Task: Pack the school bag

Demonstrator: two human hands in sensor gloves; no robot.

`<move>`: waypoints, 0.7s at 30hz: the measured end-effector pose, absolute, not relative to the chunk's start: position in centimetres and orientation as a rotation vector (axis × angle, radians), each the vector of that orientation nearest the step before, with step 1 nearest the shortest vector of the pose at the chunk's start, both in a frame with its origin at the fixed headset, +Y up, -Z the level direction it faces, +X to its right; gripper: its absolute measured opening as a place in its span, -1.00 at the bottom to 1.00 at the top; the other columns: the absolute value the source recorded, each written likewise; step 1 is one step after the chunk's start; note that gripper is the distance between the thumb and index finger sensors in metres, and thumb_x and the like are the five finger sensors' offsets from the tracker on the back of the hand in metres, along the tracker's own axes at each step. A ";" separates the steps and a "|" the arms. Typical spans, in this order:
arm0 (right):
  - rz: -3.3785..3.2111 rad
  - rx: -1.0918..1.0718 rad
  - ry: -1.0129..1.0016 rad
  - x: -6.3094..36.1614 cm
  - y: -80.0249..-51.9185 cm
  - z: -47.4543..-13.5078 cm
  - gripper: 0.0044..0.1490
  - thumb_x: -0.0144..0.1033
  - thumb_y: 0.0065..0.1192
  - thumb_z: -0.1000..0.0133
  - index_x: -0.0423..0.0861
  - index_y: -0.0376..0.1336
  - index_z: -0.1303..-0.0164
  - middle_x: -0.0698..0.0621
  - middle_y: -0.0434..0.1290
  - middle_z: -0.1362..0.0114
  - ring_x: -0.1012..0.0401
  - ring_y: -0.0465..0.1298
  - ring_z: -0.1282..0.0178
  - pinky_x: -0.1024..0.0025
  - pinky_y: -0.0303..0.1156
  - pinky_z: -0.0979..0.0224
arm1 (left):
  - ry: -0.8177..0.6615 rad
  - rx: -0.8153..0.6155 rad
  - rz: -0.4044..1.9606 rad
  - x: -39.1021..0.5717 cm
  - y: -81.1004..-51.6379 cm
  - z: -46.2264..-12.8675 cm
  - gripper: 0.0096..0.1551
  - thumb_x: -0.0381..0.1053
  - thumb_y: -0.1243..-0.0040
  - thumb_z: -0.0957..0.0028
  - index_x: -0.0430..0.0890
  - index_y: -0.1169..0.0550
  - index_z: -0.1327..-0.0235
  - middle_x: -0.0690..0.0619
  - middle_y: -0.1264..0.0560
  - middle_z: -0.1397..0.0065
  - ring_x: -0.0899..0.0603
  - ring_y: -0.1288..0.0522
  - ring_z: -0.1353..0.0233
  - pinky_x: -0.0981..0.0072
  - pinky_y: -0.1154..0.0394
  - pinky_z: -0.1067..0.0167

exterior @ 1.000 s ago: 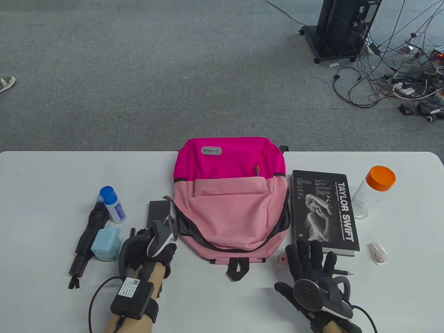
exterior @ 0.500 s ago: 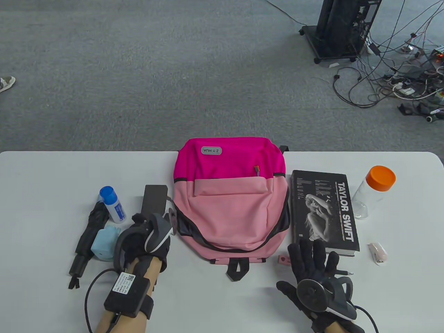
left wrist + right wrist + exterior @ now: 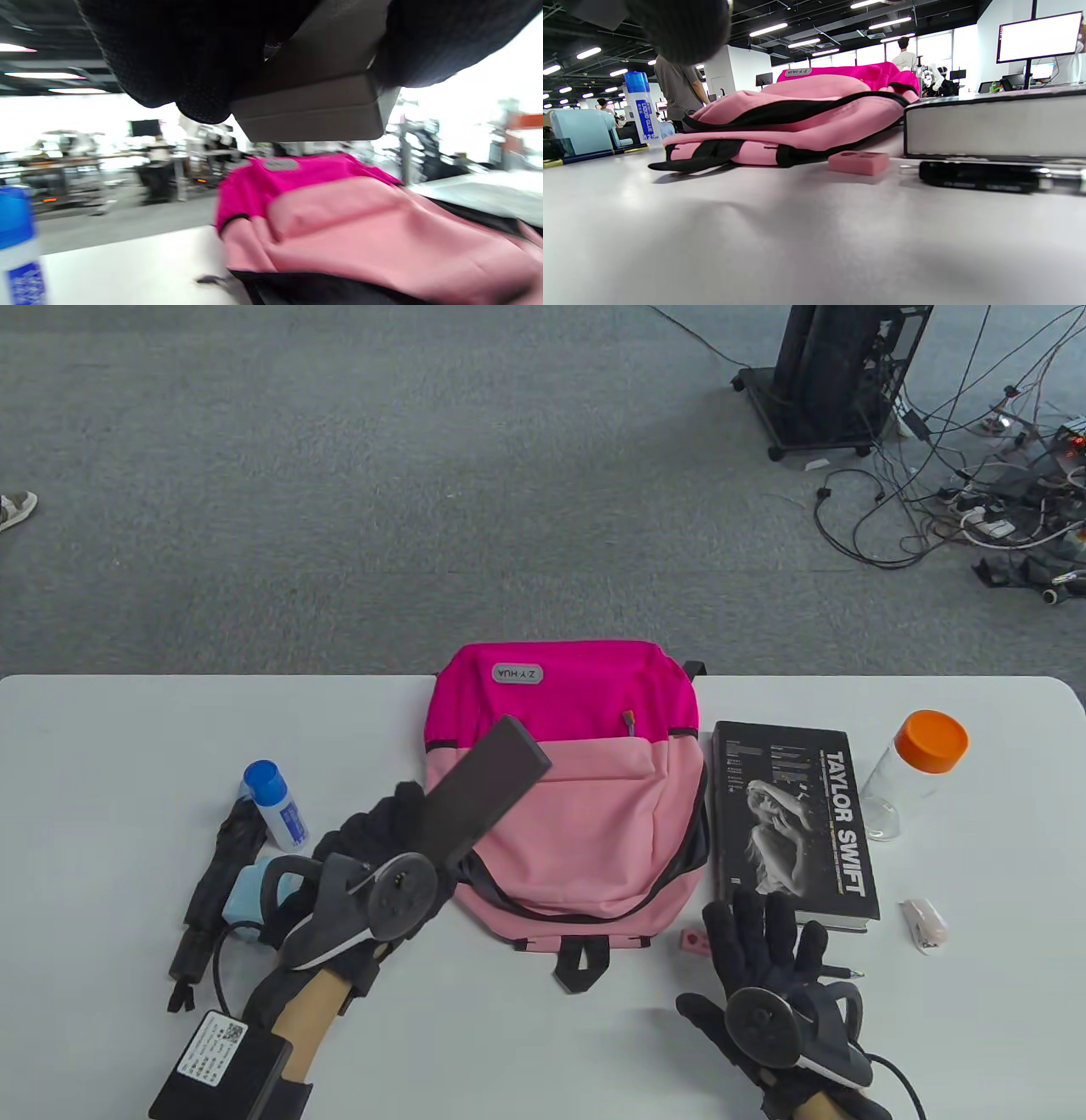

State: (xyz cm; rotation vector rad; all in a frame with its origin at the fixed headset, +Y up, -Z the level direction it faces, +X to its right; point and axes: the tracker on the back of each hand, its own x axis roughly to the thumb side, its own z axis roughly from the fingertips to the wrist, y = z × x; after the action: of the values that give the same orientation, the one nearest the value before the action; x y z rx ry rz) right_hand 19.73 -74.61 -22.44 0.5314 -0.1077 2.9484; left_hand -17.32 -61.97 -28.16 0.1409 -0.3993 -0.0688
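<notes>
A pink backpack (image 3: 568,789) lies flat at the table's middle; it also shows in the left wrist view (image 3: 348,228) and the right wrist view (image 3: 806,114). My left hand (image 3: 373,831) grips a flat dark grey case (image 3: 484,797) and holds it tilted above the bag's left side; the left wrist view shows the case (image 3: 314,110) in my fingers. My right hand (image 3: 768,950) rests flat on the table with fingers spread, beside a pink eraser (image 3: 694,939) and over a black pen (image 3: 840,972). A black book (image 3: 793,823) lies right of the bag.
A blue-capped glue bottle (image 3: 276,806), a folded black umbrella (image 3: 212,891) and a light blue box (image 3: 246,899) lie at the left. An orange-capped clear bottle (image 3: 912,772) and a small white stapler-like item (image 3: 925,925) lie at the right. The table's far edge (image 3: 212,678) is behind the bag.
My left hand has lifted the dark case off the table and swung it up and right over the bag's left side. My right hand has stayed put.
</notes>
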 end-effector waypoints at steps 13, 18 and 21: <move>2.997 0.524 -0.030 19.2 -75.4 -22.7 0.26 0.14 0.12 -0.14 -0.33 -0.36 -0.68 -0.64 -0.30 -0.65 -0.60 -0.34 -0.52 -0.71 -0.29 -0.26 | -1.007 -0.108 -0.290 -11.1 -72.7 -23.4 0.16 0.38 -0.44 0.22 -0.30 -0.43 -0.52 -0.33 -0.60 -0.52 -0.42 -0.69 -0.34 -0.23 -0.65 -0.26; 2.996 0.531 -0.009 19.0 -75.6 -22.8 0.26 0.14 0.13 -0.14 -0.33 -0.35 -0.68 -0.64 -0.30 -0.65 -0.60 -0.34 -0.52 -0.71 -0.29 -0.26 | -1.047 -0.100 -0.339 -10.9 -75.2 -23.5 0.17 0.43 -0.49 0.32 -0.28 -0.53 -0.44 -0.29 -0.68 -0.44 -0.38 -0.75 -0.26 -0.19 -0.70 -0.19; 2.995 0.526 0.022 19.0 -75.8 -23.0 0.25 0.14 0.13 -0.14 -0.33 -0.34 -0.68 -0.64 -0.30 -0.65 -0.60 -0.33 -0.52 -0.71 -0.28 -0.26 | -0.963 -0.054 -0.361 -11.1 -75.8 -23.7 0.19 0.45 -0.48 0.30 -0.29 -0.51 -0.45 -0.31 -0.67 -0.44 -0.38 -0.74 -0.24 -0.20 -0.68 -0.20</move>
State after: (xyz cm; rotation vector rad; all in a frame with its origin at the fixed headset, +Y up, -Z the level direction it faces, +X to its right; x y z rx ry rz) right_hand 19.05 -75.81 -22.98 0.5257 0.0221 2.9946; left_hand -11.05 -75.83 -23.66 -0.0539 -0.9628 -0.3606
